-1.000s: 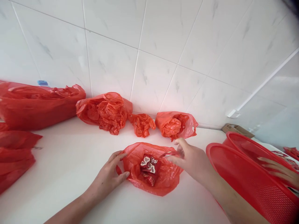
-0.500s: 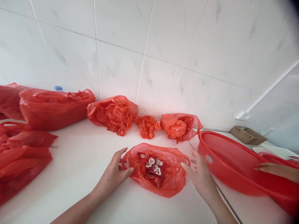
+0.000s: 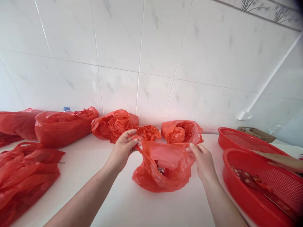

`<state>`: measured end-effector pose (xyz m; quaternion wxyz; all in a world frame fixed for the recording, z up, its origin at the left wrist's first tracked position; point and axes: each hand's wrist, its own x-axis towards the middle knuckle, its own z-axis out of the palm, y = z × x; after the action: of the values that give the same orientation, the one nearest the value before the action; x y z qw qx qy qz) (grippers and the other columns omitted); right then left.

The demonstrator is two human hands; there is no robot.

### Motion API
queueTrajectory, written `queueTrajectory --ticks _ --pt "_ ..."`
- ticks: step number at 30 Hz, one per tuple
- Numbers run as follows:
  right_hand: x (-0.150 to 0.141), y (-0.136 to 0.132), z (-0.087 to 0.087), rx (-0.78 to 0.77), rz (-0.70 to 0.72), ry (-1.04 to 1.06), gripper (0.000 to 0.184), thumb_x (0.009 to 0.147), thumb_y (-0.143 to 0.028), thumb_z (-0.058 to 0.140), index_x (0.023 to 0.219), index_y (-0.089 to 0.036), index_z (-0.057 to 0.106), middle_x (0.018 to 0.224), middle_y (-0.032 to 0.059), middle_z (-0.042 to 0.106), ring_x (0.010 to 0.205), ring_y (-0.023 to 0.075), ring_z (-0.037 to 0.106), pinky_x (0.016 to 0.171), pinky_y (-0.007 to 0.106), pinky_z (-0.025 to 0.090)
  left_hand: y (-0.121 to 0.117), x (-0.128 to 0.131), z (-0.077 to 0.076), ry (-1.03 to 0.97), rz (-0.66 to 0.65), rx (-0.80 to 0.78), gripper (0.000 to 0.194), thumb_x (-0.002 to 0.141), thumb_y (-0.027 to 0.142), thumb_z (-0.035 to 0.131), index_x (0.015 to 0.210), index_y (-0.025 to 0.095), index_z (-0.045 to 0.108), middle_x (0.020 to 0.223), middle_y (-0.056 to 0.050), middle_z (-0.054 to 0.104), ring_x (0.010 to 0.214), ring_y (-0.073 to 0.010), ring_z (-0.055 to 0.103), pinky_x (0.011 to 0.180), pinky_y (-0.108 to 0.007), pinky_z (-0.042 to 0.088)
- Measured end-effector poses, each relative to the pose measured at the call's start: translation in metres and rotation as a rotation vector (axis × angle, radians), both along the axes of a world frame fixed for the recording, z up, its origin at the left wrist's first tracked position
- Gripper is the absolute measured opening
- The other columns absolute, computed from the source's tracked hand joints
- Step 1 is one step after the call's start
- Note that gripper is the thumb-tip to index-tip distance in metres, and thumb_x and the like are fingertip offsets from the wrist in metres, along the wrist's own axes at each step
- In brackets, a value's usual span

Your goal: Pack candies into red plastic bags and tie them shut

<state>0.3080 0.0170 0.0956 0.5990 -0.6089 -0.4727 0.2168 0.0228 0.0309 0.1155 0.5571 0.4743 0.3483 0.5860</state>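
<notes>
A thin red plastic bag (image 3: 163, 179) stands on the white table, its far rim pulled up between my two hands. My left hand (image 3: 123, 148) pinches a handle of it at the upper left. At the upper right, my right hand (image 3: 203, 157) grips the other side of the rim between thumb and fingers. Inside the bag, a dark red packet (image 3: 161, 169) with white lettering shows partly; the bag's folds hide the rest.
Several red bags (image 3: 113, 124) line the tiled wall, and a pile of them (image 3: 28, 176) lies at left. On the right, one red basket (image 3: 260, 189) holds red packets; another basket (image 3: 246, 138) stands behind, with another person's hand (image 3: 288, 162) over it. A cardboard box (image 3: 258, 134) sits farther back.
My hands have closed on the bag's rim and lifted it, so the opening has narrowed. At right, the baskets have come apart, showing packets in the nearer one. The view has tilted up.
</notes>
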Motion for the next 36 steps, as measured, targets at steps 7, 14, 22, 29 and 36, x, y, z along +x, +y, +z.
queueTrajectory --ticks 7,14,22,29,36 --pt "-0.006 0.014 0.038 0.283 0.067 0.541 0.026 0.063 -0.037 0.076 0.067 -0.017 0.060 0.065 -0.0014 0.063 0.062 0.0125 0.057 0.058 0.023 0.045 -0.011 -0.004 0.045 -0.120 0.103 0.154 0.054 0.070 0.020 0.075 0.118 0.023 0.050 0.096 -0.003 0.068 0.076 -0.0094 0.062 0.068 -0.020 0.050" --pt "-0.025 0.019 0.062 0.349 0.221 0.747 0.024 0.062 -0.029 0.076 0.080 -0.017 0.067 0.087 0.0035 0.069 0.084 0.0172 0.064 0.070 0.026 0.052 -0.013 -0.007 0.065 0.195 0.241 0.403 0.047 0.078 0.021 0.065 0.122 0.027 0.050 0.104 -0.002 0.066 0.087 -0.0137 0.062 0.075 -0.026 0.050" --pt "-0.040 0.031 0.048 0.294 0.400 0.861 0.029 0.065 -0.033 0.078 0.077 -0.022 0.055 0.065 -0.0030 0.062 0.068 0.0146 0.063 0.066 0.029 0.053 -0.017 -0.017 0.064 0.948 0.787 0.406 0.010 0.083 0.030 0.056 0.088 0.026 0.063 0.068 0.003 0.062 0.062 -0.0150 0.055 0.058 -0.027 0.040" --pt "-0.066 0.007 0.053 0.219 0.577 0.783 0.036 0.084 -0.057 0.053 0.078 -0.021 0.054 0.043 -0.0092 0.035 0.036 0.0041 0.018 0.034 0.017 0.021 -0.024 -0.007 0.057 0.372 0.429 0.332 0.019 0.078 0.033 0.066 0.090 0.023 0.057 0.071 0.003 0.055 0.059 -0.0113 0.052 0.048 -0.020 0.044" --pt "-0.096 -0.035 0.063 0.021 0.581 0.231 0.051 0.082 -0.045 0.059 0.129 -0.028 0.047 0.054 -0.0079 0.043 0.048 0.0081 0.044 0.047 0.019 0.037 -0.039 0.003 0.054 0.461 0.325 0.445 0.018 0.077 0.018 0.065 0.093 0.025 0.066 0.086 -0.001 0.066 0.080 -0.0180 0.062 0.070 -0.028 0.050"
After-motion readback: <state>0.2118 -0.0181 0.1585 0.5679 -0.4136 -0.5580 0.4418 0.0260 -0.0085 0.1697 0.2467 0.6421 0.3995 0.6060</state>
